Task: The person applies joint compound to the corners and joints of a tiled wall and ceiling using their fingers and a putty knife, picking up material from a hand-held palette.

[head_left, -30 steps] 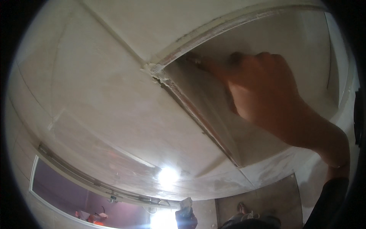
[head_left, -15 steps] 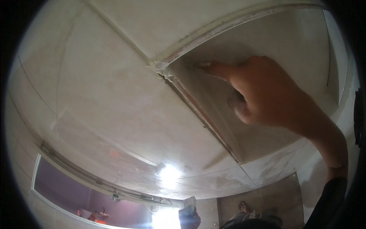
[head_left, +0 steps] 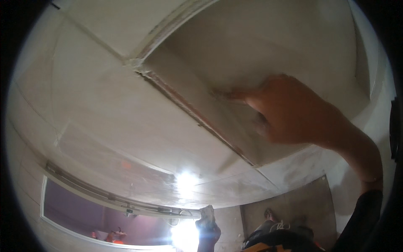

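My right hand (head_left: 291, 110) reaches into a recess (head_left: 252, 38) in the pale tiled wall (head_left: 105, 109). Its index finger is stretched out against the inner surface near the recess's lower edge (head_left: 201, 122), and the thumb stands apart below it. The fingertips are smeared by motion; I see nothing held there. Whitish filler (head_left: 135, 65) sits at the recess's left corner, and the edges look rough. Low in the picture, my left hand (head_left: 208, 232), dark against the glare, is closed round a greyish lump (head_left: 206, 213) whose kind I cannot make out.
At lower left is a white-framed opening (head_left: 43, 197) with purple surfaces beyond and some orange-red items (head_left: 117, 237). A metal rail (head_left: 96, 191) runs along its upper side. Bright light (head_left: 184, 235) glares beside my left hand. My foot (head_left: 270, 215) shows on the brown floor (head_left: 302, 197).
The view has shifted, so the recess's corner lies farther left. My right fingertip has moved away from that corner, along the lower edge. My left hand with the greyish lump shows slightly higher.
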`<state>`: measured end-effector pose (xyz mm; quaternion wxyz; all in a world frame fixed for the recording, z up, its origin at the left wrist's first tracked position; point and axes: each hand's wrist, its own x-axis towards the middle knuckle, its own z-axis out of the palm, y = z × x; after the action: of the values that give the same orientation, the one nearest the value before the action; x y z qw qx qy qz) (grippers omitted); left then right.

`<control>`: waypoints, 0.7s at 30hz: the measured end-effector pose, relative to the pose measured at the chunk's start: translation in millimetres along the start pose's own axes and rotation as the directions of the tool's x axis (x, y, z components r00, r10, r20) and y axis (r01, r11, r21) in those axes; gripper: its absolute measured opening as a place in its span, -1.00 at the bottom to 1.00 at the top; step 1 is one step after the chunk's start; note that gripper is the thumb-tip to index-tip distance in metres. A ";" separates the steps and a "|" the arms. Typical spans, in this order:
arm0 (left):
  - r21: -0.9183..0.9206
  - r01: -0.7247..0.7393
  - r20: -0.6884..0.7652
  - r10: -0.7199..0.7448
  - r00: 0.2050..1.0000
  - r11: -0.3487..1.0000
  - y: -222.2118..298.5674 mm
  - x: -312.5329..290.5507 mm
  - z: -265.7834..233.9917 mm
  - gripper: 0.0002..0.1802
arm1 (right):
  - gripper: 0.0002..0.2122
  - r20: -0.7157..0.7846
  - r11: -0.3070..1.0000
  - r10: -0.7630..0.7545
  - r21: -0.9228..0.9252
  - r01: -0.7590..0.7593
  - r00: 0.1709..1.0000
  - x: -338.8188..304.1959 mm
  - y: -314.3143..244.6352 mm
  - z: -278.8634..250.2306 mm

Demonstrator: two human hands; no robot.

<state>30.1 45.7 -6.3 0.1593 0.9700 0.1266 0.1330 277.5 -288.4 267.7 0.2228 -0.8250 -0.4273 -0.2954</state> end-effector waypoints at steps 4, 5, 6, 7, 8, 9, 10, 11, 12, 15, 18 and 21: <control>0.225 -0.021 -0.031 0.029 0.999 0.974 -12.5 -3.9 15.2 -0.59 | -0.41 0.000 0.985 0.080 0.155 -0.079 0.997 14.8 0.4 -1.9; 0.180 -0.024 -0.043 0.032 0.999 0.983 -15.9 -8.9 17.4 -0.62 | -0.44 0.082 0.980 0.097 0.167 -0.110 0.992 14.9 -0.4 1.3; 0.134 -0.031 -0.060 0.039 0.997 0.991 -19.4 -11.9 20.8 -0.66 | -0.47 0.160 0.976 0.107 0.171 -0.134 0.981 14.8 0.6 3.3; 0.087 -0.041 -0.075 0.047 0.996 0.995 -23.4 -15.1 24.3 -0.69 | -0.44 0.125 0.980 0.099 0.160 -0.119 0.987 7.8 1.1 9.0; 0.044 -0.025 -0.067 0.028 0.997 0.999 -20.3 -16.1 23.0 -0.70 | -0.41 0.092 0.983 0.083 0.153 -0.097 0.992 -3.1 -0.1 17.9; 0.000 -0.010 -0.060 0.010 0.998 1.000 -16.5 -16.2 22.0 -0.71 | -0.38 0.058 0.987 0.067 0.144 -0.075 0.996 -13.5 1.0 24.6; -0.049 0.001 -0.050 -0.003 0.999 0.999 -11.7 -15.4 21.6 -0.71 | -0.43 0.194 0.981 0.107 0.139 -0.136 0.975 -19.9 1.7 20.8; -0.099 0.010 -0.039 -0.014 0.999 0.995 -7.2 -14.7 22.1 -0.72 | -0.48 0.326 0.973 0.146 0.123 -0.195 0.934 -26.8 3.3 15.4; -0.135 0.030 -0.040 -0.036 0.999 0.990 -9.6 -17.3 21.9 -0.72 | -0.53 0.449 0.962 0.176 0.108 -0.249 0.876 -33.1 3.4 11.7; -0.229 0.115 -0.062 -0.132 0.989 0.967 -38.5 -37.0 35.7 -0.69 | -0.48 0.332 0.943 0.185 0.204 -0.262 0.925 -62.7 5.1 6.3; -0.786 0.425 0.282 -0.352 0.893 0.449 -11.5 -48.3 23.2 -0.67 | -0.52 0.195 0.720 0.444 0.502 -0.478 0.874 -114.1 4.2 -8.7; -0.827 0.547 0.505 -0.258 0.824 0.131 38.3 -45.8 20.9 -0.69 | -0.57 0.235 0.731 0.405 0.497 -0.467 0.884 -181.3 -22.7 9.1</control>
<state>1.5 -8.4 -22.2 0.7523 0.6060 0.2578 0.0146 177.8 -374.6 140.7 0.4849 -0.8201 -0.2985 -0.0563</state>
